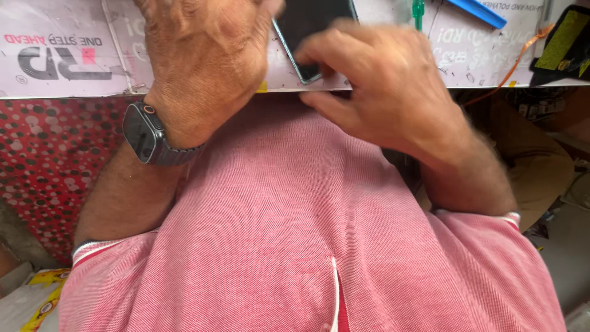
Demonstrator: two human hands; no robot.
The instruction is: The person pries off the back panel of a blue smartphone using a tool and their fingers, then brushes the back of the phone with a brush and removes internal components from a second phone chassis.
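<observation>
The left hand (206, 58), wearing a dark square wristwatch (144, 132), is resting on the white printed worktop (61, 55), its grip hidden; the right hand (384, 86) is pinching the dark flat glass-fronted phone (310, 27) lying near the worktop's front edge.

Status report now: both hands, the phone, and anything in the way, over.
Left hand at phone's left edge. Right hand fingers on dark phone, grip unclear. Phone lies flat on white bench top. Nothing seen in the way.
</observation>
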